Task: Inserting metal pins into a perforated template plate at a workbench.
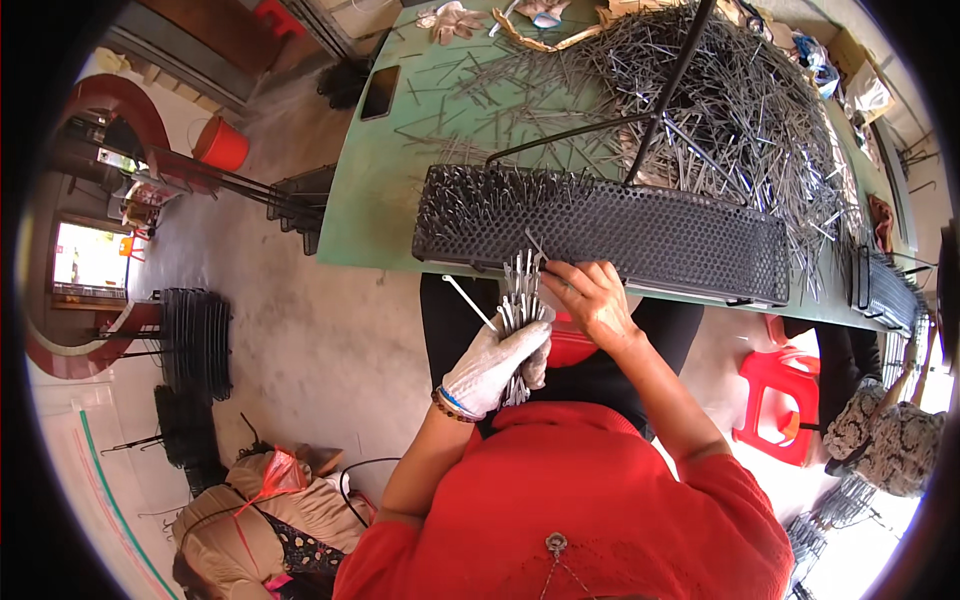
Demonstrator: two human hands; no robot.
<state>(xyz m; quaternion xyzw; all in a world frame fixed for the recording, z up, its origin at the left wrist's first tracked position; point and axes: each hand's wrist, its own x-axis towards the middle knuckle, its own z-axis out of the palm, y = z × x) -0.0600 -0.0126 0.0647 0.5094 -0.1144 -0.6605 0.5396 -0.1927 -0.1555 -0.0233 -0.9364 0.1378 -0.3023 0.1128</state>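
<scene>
My left hand (494, 366), in a pale work glove, is closed round a bundle of thin metal rods (521, 296) with flattened ends. One light rod (467, 299) sticks out of the bundle to the left. Just right of the bundle, my bare right hand (594, 300) pinches a single thin metal rod (535, 242), whose upper end reaches the front of a long black perforated rack (690, 240). Many rods (490, 196) stand in the holes at the rack's left part, while the holes farther right hold none. Both hands are just in front of the table edge.
The rack lies along the near edge of a green table (365, 190). Behind it spreads a large heap of loose rods (740, 110), with a black metal bar frame rising over the rack. A phone (380, 92) and gloves (452, 22) lie farther back. A red stool (778, 405) and another person (885, 435) are to the right.
</scene>
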